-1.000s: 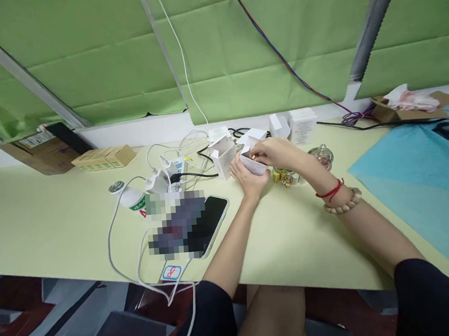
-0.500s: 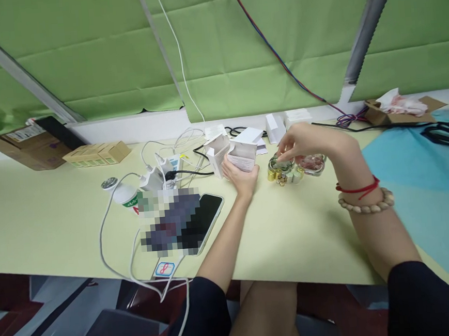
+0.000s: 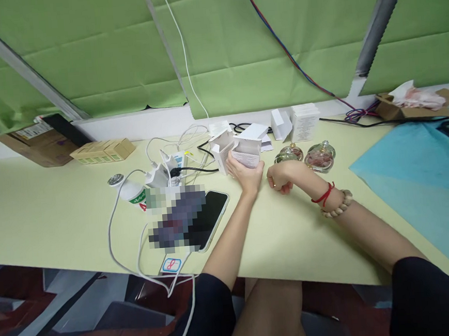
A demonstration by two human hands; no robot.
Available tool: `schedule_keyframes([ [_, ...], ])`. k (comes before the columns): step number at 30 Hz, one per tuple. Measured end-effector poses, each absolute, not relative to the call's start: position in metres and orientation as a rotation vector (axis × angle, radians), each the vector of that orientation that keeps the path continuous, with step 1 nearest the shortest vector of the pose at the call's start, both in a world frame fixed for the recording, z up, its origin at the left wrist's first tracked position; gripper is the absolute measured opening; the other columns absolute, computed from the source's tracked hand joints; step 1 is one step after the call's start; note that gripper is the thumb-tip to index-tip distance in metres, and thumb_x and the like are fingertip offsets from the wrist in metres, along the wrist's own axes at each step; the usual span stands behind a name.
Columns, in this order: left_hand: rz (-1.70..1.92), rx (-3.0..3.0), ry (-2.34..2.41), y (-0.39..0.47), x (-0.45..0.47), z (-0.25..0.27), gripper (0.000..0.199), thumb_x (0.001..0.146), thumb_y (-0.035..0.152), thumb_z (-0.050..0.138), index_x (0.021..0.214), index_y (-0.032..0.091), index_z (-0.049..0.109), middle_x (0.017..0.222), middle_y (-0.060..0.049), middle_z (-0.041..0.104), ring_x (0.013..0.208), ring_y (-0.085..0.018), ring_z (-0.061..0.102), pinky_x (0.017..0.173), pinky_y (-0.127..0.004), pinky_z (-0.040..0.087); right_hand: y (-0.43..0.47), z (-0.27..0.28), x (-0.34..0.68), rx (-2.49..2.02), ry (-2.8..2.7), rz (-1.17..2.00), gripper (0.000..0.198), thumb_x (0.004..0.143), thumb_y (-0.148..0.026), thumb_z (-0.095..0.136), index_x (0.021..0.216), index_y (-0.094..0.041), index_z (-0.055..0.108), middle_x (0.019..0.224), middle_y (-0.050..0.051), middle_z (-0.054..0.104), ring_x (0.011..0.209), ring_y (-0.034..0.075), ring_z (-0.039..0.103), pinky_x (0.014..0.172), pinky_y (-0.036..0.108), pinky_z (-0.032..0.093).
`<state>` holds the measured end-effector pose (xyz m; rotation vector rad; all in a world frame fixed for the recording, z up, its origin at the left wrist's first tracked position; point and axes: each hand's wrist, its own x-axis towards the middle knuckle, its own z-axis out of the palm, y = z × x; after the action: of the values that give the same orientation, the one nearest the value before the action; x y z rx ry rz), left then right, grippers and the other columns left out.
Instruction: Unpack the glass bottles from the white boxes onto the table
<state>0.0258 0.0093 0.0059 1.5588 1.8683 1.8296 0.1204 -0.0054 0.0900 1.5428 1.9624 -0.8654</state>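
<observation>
My left hand [image 3: 246,176] is wrapped around a small white cardboard box [image 3: 249,153], whose top stands open with its flap raised. Touching it on the left is another open white box [image 3: 222,152]. My right hand [image 3: 281,176] hovers just right of the held box, fingers curled in. A tiny gold glint shows at the fingers, but what they hold is hidden. Behind that hand sit round glass bottles with ornate tops: a greenish one [image 3: 289,153], partly covered by my hand, and a pink one [image 3: 320,157].
More white boxes [image 3: 305,122] stand at the back, near black cables. On the left are a power strip with chargers [image 3: 163,174], a white bottle [image 3: 131,191], a phone [image 3: 209,218] and yellowish cartons [image 3: 102,151]. Blue sheeting [image 3: 411,169] covers the right side.
My right hand has moved left and down from above the glass bottles, its fingers curling in. The small gold pieces in front of the bottles no longer show. My left hand keeps its box.
</observation>
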Motion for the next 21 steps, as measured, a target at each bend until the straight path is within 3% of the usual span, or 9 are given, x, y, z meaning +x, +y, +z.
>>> schedule_keyframes([
  [6, 1.832, 1.56, 1.857, 0.008, 0.027, 0.007, 0.084, 0.052, 0.019, 0.071, 0.126, 0.015, 0.032, 0.123, -0.017, 0.046, 0.126, -0.032, 0.039, 0.105, -0.043, 0.028, -0.001, 0.086, 0.123, 1.566, 2.016, -0.801, 0.042, 0.073, -0.002, 0.056, 0.115, -0.005, 0.059, 0.088, 0.012, 0.071, 0.074, 0.017, 0.067, 0.06, 0.022, 0.049],
  [12, 1.814, 1.554, 1.869, 0.007, 0.027, 0.008, 0.085, 0.051, 0.018, 0.071, 0.126, 0.014, 0.032, 0.123, -0.017, 0.047, 0.125, -0.032, 0.04, 0.105, -0.043, 0.029, -0.001, 0.098, 0.132, 1.512, 2.157, -0.701, 0.058, 0.071, -0.01, 0.063, 0.128, -0.014, 0.052, 0.099, 0.011, 0.07, 0.072, 0.016, 0.065, 0.056, 0.021, 0.046],
  [17, 1.823, 1.53, 1.875, 0.009, 0.026, 0.008, 0.085, 0.052, 0.019, 0.073, 0.126, 0.014, 0.032, 0.123, -0.018, 0.047, 0.126, -0.032, 0.04, 0.104, -0.043, 0.029, -0.004, 0.104, 0.131, 1.526, 2.411, -0.461, 0.041, 0.066, -0.006, 0.065, 0.106, -0.012, 0.067, 0.092, 0.009, 0.071, 0.073, 0.018, 0.067, 0.058, 0.021, 0.046],
  [21, 1.836, 1.515, 1.87, 0.011, 0.026, 0.006, 0.084, 0.054, 0.021, 0.073, 0.127, 0.017, 0.031, 0.126, -0.017, 0.046, 0.127, -0.033, 0.039, 0.104, -0.044, 0.029, -0.01, 0.105, 0.124, 1.489, 2.35, -0.529, 0.03, 0.065, -0.005, 0.062, 0.095, -0.007, 0.069, 0.08, 0.01, 0.071, 0.062, 0.016, 0.064, 0.054, 0.021, 0.044],
])
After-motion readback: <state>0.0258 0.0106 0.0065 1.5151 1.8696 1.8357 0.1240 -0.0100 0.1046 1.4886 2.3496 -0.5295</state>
